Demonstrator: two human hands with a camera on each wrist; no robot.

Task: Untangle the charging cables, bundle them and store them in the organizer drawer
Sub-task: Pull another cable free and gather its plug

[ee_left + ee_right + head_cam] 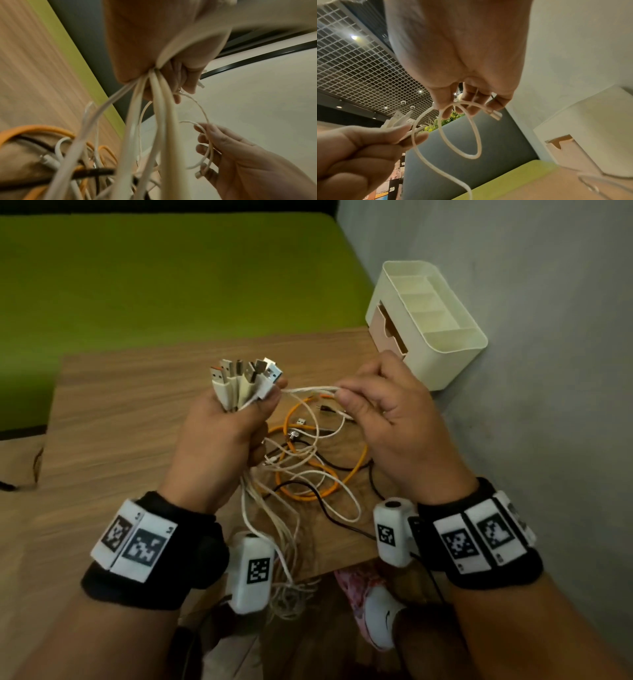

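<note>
My left hand was clenched round a bunch of white cables, their USB plugs fanned out above my fist and the cords trailing down past the near edge of the wooden table. My right hand, just beside it, pinched a looped white cable between thumb and fingertips (its small plug stuck out past my fingers). Below both hands, on the table, the rest lay tangled: an orange cable, a black cable and more white ones. The cream organizer stood at the table's far right corner against the grey wall, its drawer facing the tangle.
</note>
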